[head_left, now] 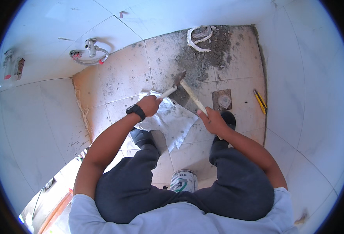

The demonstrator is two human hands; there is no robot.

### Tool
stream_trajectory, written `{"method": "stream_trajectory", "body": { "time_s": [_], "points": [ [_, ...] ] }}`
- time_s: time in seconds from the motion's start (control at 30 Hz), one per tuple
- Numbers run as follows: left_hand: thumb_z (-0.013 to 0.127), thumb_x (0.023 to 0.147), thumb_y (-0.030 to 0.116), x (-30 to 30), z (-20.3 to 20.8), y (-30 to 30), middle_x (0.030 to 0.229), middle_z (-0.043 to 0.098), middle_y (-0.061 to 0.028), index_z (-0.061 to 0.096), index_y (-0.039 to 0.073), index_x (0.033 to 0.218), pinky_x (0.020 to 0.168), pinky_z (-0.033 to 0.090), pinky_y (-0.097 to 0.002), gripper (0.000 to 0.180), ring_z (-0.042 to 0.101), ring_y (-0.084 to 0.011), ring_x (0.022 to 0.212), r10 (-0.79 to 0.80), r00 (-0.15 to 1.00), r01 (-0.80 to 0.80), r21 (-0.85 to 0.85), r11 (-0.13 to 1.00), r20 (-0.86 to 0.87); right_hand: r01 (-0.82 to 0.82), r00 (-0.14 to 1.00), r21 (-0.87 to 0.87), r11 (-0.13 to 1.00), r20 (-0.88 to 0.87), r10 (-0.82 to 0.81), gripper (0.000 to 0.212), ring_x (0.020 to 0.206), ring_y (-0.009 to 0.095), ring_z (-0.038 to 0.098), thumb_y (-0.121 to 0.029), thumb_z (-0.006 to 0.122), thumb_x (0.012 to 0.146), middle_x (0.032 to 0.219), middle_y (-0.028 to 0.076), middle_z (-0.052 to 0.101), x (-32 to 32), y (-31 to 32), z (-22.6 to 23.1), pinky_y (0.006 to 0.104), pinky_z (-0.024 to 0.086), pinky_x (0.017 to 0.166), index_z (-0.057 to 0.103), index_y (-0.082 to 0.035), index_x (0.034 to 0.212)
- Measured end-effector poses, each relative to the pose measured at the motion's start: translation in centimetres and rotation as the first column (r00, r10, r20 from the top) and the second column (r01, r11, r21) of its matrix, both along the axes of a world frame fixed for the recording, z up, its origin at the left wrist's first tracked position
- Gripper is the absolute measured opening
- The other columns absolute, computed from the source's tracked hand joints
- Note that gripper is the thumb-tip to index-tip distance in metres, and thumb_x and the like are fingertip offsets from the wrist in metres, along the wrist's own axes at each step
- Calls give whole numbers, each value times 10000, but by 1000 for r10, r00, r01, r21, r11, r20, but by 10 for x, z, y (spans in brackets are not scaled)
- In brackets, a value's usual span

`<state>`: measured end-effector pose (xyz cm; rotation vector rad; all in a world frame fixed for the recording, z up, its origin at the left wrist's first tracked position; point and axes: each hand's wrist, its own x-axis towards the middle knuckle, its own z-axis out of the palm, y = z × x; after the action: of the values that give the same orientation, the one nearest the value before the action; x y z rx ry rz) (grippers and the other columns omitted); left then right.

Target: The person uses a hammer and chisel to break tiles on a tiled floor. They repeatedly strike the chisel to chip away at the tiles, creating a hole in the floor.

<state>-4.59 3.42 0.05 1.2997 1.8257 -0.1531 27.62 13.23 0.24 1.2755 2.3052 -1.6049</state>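
My right hand (214, 121) is closed round the pale wooden handle of a hammer (194, 96), whose dark head points away from me. My left hand (150, 105) grips a pale-handled tool (168, 92). That tool's far end meets or overlaps the hammer's head, so its kind cannot be made out. Beneath my left hand a crumpled white sheet (170, 119) with grey smears lies on the tiles between my feet. Beyond the tools, grey mortar rubble (203, 64) is spread over the floor toward the far wall.
A whitish broken ring (193, 45) surrounds an opening by the far wall. A square floor drain (222, 100) and a yellow utility knife (260, 102) lie to the right. A metal valve with hose (91, 48) juts from the wall. A paint can (184, 181) stands between my legs.
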Motion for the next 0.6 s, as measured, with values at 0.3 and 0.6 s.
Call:
{"method": "stream_trajectory", "body": {
  "time_s": [0.3,0.6],
  "points": [
    [439,1075,470,12,15,-1,960,720,-274,681,-6,1064,839,533,-544,534,693,-454,932,135,987,-135,8,991,-91,77,996,-13,997,-35,-77,505,590,270,549,-429,562,1067,660,199,558,-3,5,15,429,469,611,532,27,851],
    [439,1073,473,11,10,-10,927,727,-257,655,12,1123,802,540,-560,512,701,-459,895,102,986,-105,-17,994,-133,110,992,9,994,-68,-109,444,564,274,566,-394,568,1068,644,193,575,-1,0,13,416,471,589,548,15,897]
  ]
}}
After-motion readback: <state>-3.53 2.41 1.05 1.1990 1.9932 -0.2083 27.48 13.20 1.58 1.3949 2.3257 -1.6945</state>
